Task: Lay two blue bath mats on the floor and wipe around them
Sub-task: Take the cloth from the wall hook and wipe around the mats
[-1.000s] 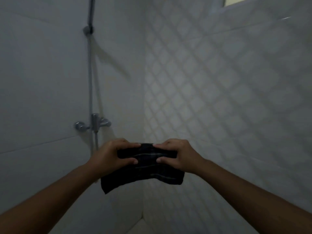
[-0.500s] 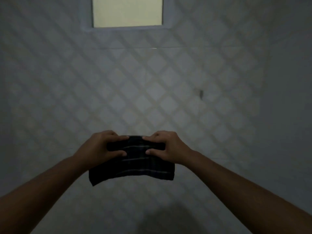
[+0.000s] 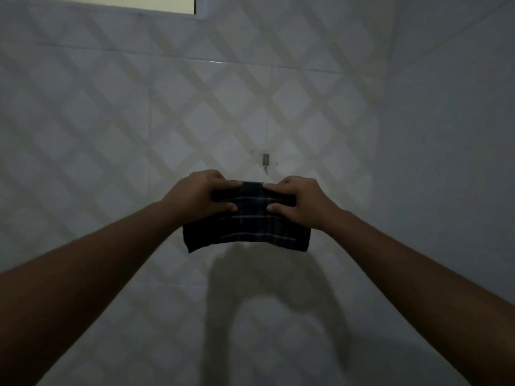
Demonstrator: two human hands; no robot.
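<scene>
Left hand point(image 3: 196, 195) and right hand point(image 3: 295, 203), fingers curled, pinch the top edge of a dark striped cloth point(image 3: 248, 227) just below a wall hook point(image 3: 265, 160).

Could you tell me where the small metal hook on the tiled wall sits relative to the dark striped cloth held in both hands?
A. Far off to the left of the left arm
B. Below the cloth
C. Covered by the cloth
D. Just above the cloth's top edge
D: the metal hook shows on the diamond-patterned wall just above the top edge of the cloth, between the left hand and right hand.
</scene>
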